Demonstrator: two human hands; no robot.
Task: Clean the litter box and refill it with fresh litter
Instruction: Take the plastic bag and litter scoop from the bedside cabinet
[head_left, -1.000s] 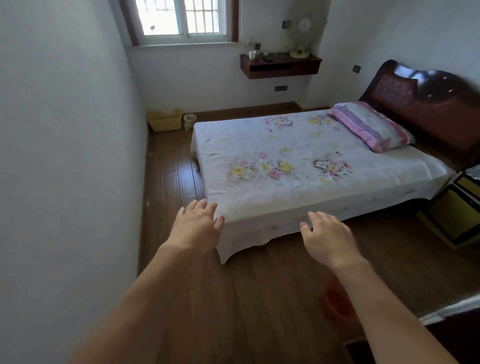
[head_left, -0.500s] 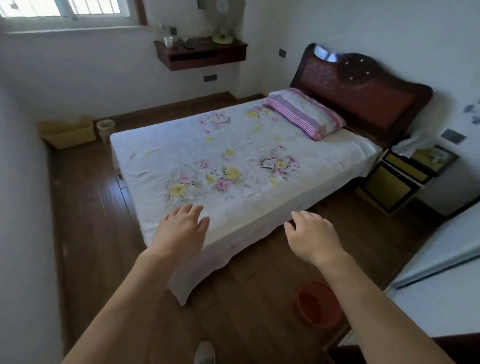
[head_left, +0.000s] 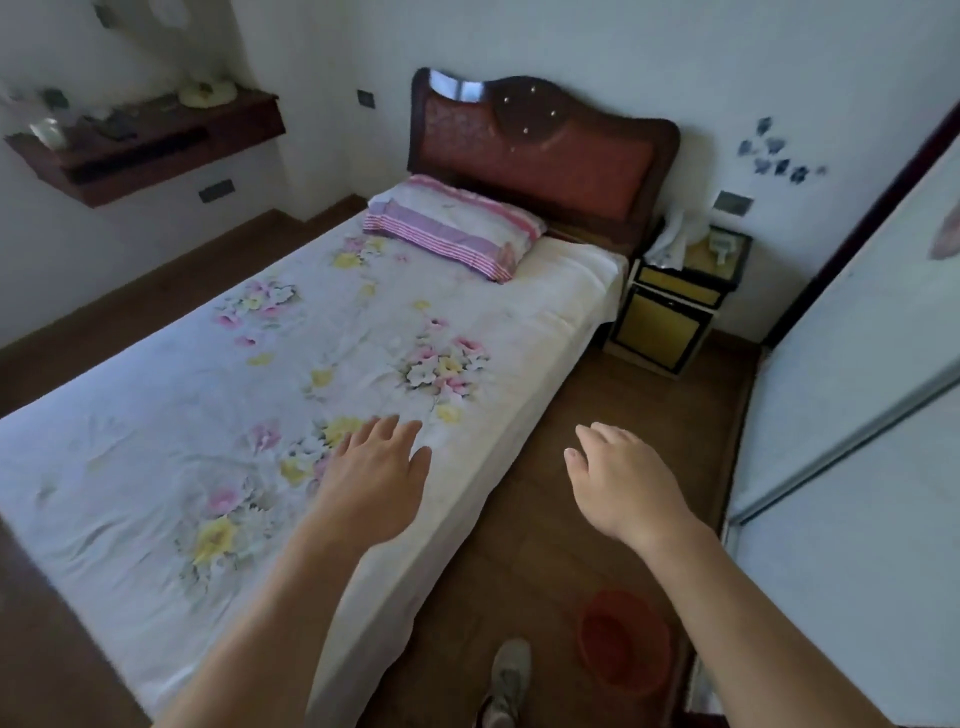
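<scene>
No litter box or litter shows in the head view now. My left hand (head_left: 375, 480) is stretched forward over the bed's near edge, fingers relaxed and holding nothing. My right hand (head_left: 626, 480) hangs over the wooden floor beside the bed, fingers loosely extended, also holding nothing. A red plastic basin (head_left: 623, 642) stands on the floor below my right forearm.
A bed (head_left: 156, 415) with a floral sheet fills the left and middle, a striped pillow (head_left: 452, 226) by the dark headboard (head_left: 545, 150). A yellow nightstand (head_left: 670, 306) stands at the bed's head. A white wardrobe door (head_left: 857, 364) closes off the right. My shoe (head_left: 509, 680) is on the floor strip.
The view has swung right: the window, yellow box and small bin at the far left have left the frame, and the nightstand and wardrobe have come in. Both hands stay outstretched and hold nothing.
</scene>
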